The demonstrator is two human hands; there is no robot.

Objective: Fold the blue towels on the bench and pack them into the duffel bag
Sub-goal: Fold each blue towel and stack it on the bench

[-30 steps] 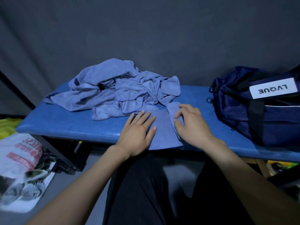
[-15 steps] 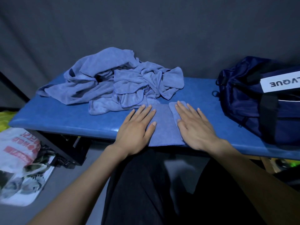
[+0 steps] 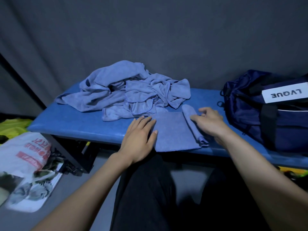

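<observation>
The left hand (image 3: 139, 135) lay flat, fingers straight, pressing the left edge of the flat towel (image 3: 173, 130) at the front of the bench (image 3: 70, 124). The right hand (image 3: 209, 121), fingers curled, gripped that towel's rolled right edge. The unfolded towel pile (image 3: 126, 94) lay just behind. The duffel bag (image 3: 266, 114) stood right of the right hand.

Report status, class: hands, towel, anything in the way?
Left hand flat on the spread towel. Right hand fingers on its rolled right edge. Towel pile unfolded behind. Duffel bag at right, path unobstructed.
</observation>
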